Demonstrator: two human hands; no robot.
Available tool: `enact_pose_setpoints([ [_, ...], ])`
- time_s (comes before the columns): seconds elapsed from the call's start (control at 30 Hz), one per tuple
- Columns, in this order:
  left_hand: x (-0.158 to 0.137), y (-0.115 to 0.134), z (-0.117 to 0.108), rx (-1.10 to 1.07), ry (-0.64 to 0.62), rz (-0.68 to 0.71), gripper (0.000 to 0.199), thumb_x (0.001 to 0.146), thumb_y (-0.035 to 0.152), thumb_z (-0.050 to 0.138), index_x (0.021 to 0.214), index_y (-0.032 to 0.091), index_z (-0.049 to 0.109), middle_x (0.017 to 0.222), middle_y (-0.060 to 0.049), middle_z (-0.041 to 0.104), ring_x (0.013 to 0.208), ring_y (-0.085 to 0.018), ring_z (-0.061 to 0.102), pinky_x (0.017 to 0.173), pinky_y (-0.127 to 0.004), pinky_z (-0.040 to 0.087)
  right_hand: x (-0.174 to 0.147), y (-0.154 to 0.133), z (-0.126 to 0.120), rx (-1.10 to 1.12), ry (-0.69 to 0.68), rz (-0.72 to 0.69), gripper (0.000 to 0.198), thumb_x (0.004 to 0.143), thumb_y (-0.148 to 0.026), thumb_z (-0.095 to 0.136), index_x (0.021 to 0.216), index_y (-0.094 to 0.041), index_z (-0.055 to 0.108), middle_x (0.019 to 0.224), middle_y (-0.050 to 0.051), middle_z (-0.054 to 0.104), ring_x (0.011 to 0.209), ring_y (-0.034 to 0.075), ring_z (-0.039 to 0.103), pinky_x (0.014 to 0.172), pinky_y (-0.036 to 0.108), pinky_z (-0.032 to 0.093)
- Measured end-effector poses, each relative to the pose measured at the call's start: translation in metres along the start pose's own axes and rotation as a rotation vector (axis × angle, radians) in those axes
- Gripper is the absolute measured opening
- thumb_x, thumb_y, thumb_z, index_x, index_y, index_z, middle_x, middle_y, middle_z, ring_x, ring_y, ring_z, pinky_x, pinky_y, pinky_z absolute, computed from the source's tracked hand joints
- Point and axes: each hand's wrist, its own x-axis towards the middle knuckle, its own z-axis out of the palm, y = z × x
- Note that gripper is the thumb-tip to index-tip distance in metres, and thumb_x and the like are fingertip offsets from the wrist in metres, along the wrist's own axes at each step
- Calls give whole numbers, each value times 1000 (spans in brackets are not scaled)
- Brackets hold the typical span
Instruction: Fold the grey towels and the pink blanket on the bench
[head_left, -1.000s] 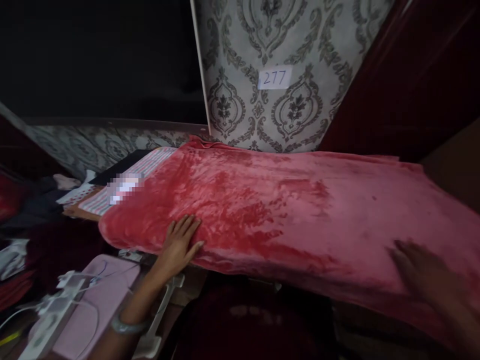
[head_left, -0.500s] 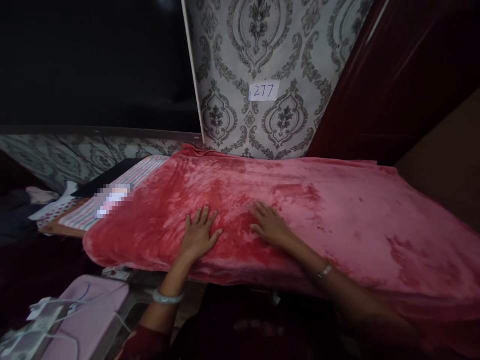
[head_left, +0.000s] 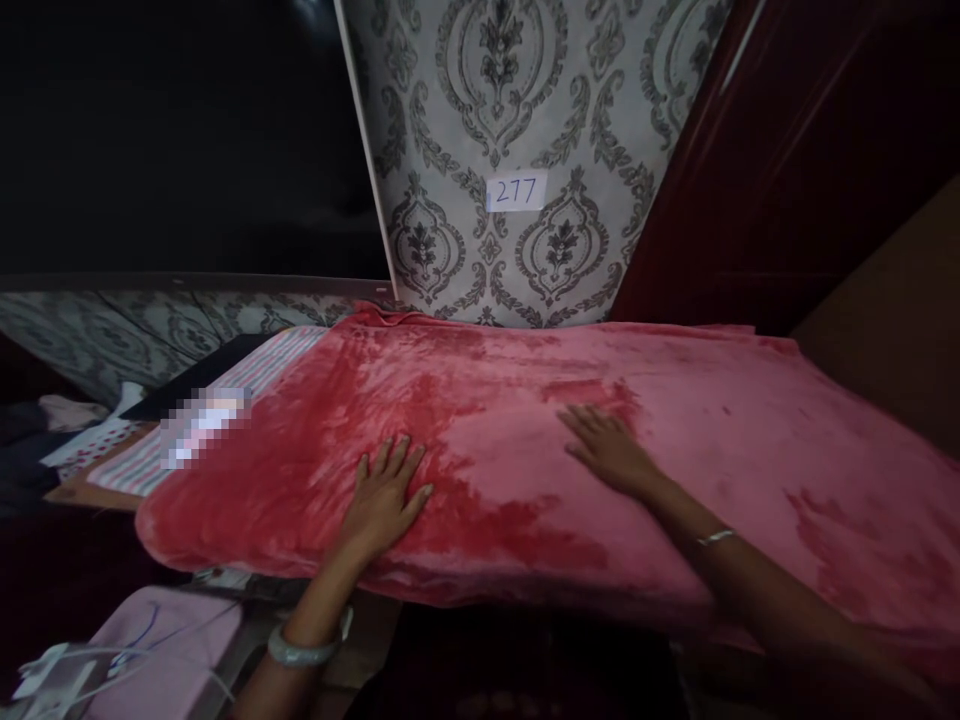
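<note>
A red plush blanket [head_left: 750,430] lies spread over a long raised surface in front of me. My left hand [head_left: 384,495] rests flat on it near the front edge, fingers spread, with a pale bangle on the wrist. My right hand [head_left: 609,448] lies palm down further right on the blanket, fingers spread, a thin bracelet on the wrist. Neither hand holds anything. The nap shows lighter and darker streaks around both hands.
A striped cloth [head_left: 247,380] shows past the blanket's left end. Patterned wallpaper with a paper tag reading 277 [head_left: 516,191] stands behind. A dark red door [head_left: 787,150] is at right. A pink object [head_left: 161,655] with white cables sits at lower left.
My right hand has slid to the right across the blanket, leaving a lighter streak in the nap. My left hand has stayed near the front edge.
</note>
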Motion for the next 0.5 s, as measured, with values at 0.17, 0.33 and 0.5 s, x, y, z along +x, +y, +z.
enact_pose_setpoints([
  [0.17, -1, -2, -3, 12, -23, -35, 61, 98, 46, 46, 153, 20, 47, 165, -15, 33, 155, -36, 25, 121, -64, 25, -71, 140, -8, -74, 99, 618, 63, 100, -51, 30, 156, -24, 44, 163, 15, 35, 148, 40, 32, 112, 69, 34],
  [0.33, 44, 15, -21, -89, -39, 145, 58, 98, 43, 43, 148, 16, 53, 153, -15, 52, 144, -29, 46, 120, -48, 36, -73, 86, -16, -15, 123, 424, 63, 103, -47, 29, 157, -17, 42, 162, 17, 37, 150, 35, 31, 115, 57, 35],
  [0.5, 119, 65, -13, -16, -24, 309, 64, 98, 45, 35, 156, 18, 42, 164, -12, 37, 153, -34, 31, 123, -59, 25, -42, 16, -19, 83, -8, 102, 61, 105, -54, 36, 161, -32, 32, 169, 4, 22, 156, 31, 16, 121, 57, 22],
])
